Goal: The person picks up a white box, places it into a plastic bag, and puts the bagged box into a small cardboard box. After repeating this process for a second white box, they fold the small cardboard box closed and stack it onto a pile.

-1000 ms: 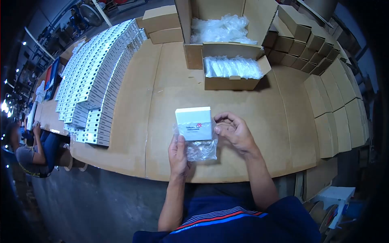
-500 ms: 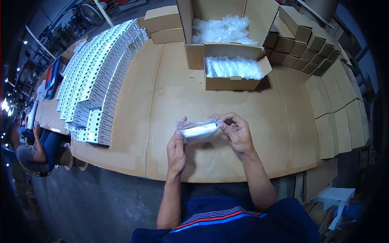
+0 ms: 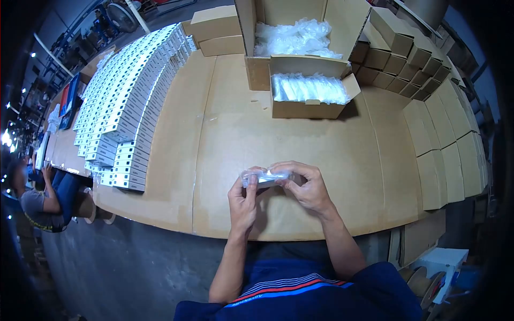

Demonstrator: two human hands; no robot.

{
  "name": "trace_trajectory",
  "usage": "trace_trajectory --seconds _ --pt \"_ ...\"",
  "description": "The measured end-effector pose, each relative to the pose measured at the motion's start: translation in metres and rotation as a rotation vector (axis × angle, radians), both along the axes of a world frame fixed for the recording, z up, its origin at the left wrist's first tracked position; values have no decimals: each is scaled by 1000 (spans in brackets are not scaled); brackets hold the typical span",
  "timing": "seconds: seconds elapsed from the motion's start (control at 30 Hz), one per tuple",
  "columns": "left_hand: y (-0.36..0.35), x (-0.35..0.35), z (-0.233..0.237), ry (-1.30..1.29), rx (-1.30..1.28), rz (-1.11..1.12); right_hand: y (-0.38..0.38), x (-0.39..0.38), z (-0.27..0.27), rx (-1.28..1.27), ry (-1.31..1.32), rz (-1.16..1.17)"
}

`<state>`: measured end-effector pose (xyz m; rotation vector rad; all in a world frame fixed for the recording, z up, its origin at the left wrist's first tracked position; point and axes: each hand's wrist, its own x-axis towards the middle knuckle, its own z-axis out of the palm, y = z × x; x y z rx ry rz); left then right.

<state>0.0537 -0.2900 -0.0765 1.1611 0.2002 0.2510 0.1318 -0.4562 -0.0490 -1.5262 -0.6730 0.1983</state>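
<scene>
A small white item in clear plastic wrap (image 3: 266, 178) is held between both hands above the cardboard-covered table (image 3: 289, 144). My left hand (image 3: 244, 202) grips its left end, with the thumb on top. The right end is pinched by my right hand (image 3: 308, 188), fingers over the top edge and thumb below. Beyond the hands stands an open cardboard box (image 3: 305, 110) holding a row of plastic-wrapped items (image 3: 309, 89).
A larger open box (image 3: 258, 75) with clear plastic bags (image 3: 294, 38) stands behind. Stacked white boxes (image 3: 126, 107) fill the left side. Brown cartons (image 3: 443, 144) are piled at right, others (image 3: 217, 29) at the back. Another person (image 3: 43, 200) sits far left.
Both hands have drawn closer together around the wrapped item. It now looks more compact, with its plastic folded in, and my right hand's fingers reach farther over it.
</scene>
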Motion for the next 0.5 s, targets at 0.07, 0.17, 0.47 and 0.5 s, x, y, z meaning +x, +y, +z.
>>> trace_trajectory --seconds 0.07,0.17,0.47,0.5 --pt "-6 -1 7 18 47 40 -4 1 -8 19 8 16" --pt "-7 0 10 96 29 67 -4 0 -12 63 136 -55" --pt "-2 4 8 182 7 152 -13 -2 -2 -93 -106 31" --pt "-2 4 7 164 12 135 -8 -4 -5 -72 8 28"
